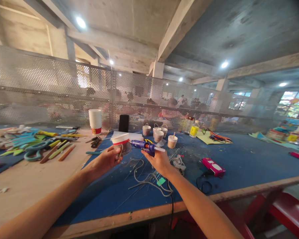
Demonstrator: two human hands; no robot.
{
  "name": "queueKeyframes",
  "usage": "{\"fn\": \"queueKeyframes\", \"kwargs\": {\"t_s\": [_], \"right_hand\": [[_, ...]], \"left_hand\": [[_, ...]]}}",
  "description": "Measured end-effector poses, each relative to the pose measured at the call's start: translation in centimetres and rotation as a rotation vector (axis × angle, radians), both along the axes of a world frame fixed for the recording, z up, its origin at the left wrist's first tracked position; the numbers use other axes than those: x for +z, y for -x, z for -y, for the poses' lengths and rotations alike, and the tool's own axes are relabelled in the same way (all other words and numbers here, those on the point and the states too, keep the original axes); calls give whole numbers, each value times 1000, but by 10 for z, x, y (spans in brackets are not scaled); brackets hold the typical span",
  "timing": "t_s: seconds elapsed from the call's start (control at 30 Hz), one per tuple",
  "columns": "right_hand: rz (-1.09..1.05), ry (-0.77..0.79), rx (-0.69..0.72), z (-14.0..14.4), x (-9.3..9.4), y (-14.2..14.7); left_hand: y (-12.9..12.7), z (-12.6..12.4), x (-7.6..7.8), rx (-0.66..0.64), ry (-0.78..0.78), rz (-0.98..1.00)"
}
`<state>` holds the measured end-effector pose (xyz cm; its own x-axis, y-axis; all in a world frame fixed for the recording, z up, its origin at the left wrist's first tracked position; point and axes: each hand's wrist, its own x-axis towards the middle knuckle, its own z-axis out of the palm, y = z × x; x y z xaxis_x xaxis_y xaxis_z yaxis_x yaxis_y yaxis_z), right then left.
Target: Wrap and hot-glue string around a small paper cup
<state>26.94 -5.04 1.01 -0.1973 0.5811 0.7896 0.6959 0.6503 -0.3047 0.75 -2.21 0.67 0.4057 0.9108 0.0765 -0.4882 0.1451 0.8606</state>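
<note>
A paper cup (120, 142), white with a red band, was held just left of the frame's centre, above the blue bench (239, 159). It was gripped by the left hand (107, 161), whose fingers were curled around the cup's lower wall from below and the left. A purple glue gun (146, 146) was held in the right hand (159, 161), the grip closed on its handle, with the nozzle pointed left at the cup's side and apparently touching or just short of it.

The step in hand was judged to be the application of glue to the cup's wall. The next move would call for a steady cup and a controlled squeeze of the trigger.

Loose grey cord (149, 181) lay on the bench below both hands. Small finished cups with handles (158, 132) stood beyond, at centre. A stack of paper cups (95, 121) stood left of centre, and scissors (36, 149) lay at far left.
</note>
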Motion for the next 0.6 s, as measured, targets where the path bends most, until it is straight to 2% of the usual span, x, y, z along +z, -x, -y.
{"fn": "queueKeyframes", "kwargs": {"t_s": [0.6], "right_hand": [[8, 20, -26, 0, -1, 0]], "left_hand": [[2, -2, -1, -14, -22, 15]]}}
